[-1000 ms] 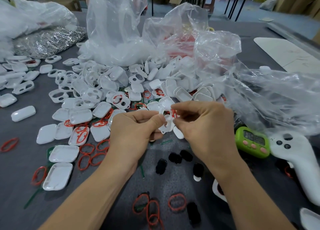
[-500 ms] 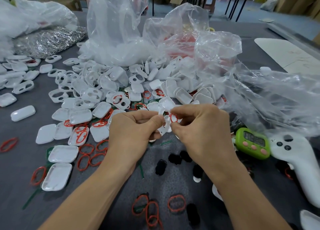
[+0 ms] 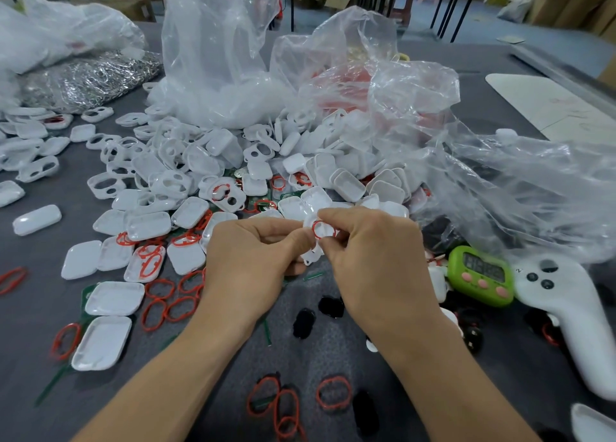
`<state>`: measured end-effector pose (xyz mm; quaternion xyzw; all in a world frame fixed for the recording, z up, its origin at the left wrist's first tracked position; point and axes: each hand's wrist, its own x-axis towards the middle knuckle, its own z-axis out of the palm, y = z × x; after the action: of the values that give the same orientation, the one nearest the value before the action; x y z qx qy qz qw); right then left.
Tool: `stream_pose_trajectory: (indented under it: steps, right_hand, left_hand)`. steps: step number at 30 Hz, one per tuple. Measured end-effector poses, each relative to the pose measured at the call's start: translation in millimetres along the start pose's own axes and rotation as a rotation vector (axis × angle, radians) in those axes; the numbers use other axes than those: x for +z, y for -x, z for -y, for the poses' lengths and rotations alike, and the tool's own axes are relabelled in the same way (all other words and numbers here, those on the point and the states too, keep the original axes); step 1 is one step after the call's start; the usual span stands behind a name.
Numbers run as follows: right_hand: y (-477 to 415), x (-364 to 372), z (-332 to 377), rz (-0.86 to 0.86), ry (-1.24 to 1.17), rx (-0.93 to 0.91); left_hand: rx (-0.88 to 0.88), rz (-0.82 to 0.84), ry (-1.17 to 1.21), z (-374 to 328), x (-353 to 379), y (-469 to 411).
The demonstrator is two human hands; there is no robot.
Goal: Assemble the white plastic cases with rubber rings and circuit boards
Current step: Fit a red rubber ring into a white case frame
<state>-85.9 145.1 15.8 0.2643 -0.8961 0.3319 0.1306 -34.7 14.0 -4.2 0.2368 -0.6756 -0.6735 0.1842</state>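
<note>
A white plastic case part [image 3: 313, 253] sits between both hands at the centre of the head view. My left hand [image 3: 253, 258] grips its left side with thumb and curled fingers. My right hand [image 3: 370, 258] pinches a small red rubber ring [image 3: 320, 230] against the case's upper opening. A big heap of white case parts [image 3: 206, 174] lies behind the hands. Loose red rings [image 3: 166, 303] and white lids [image 3: 115, 298] lie to the left, more red rings [image 3: 333, 393] near the front. Green circuit boards [image 3: 263, 204] peek from under the heap.
Crumpled clear plastic bags [image 3: 433, 114] rise behind and to the right. A green timer [image 3: 480, 276] and a white controller [image 3: 566, 315] lie at the right. Black rubber pads [image 3: 305, 323] dot the grey table [image 3: 30, 391]. A bag of metal clips [image 3: 90, 78] lies at the back left.
Both hands have shifted slightly up and left with the case. The red ring now lies rounder over the case's upper opening under my right fingertips.
</note>
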Motion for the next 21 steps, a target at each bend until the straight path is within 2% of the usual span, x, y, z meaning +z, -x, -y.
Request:
stream_pose_trajectory:
  steps: [4, 8, 14, 21]
  right_hand:
    - [0.6, 2.4, 0.6, -0.059, 0.020, -0.019]
    - [-3.3, 3.0, -2.6, -0.048, -0.157, 0.107]
    - [-4.7, 1.7, -9.1, -0.021, -0.320, 0.172]
    - [-5.9, -10.1, -7.9, 0.079, -0.559, 0.168]
  left_hand:
    - [0.028, -0.020, -0.054, -1.2, 1.0, 1.9]
    - [-0.021, -0.023, 0.030, -3.4, -0.1, 1.0]
    - [-0.074, 0.023, 0.092, -3.8, -1.1, -1.8]
    - [-0.190, 0.201, 0.198, -11.5, -18.8, -2.5]
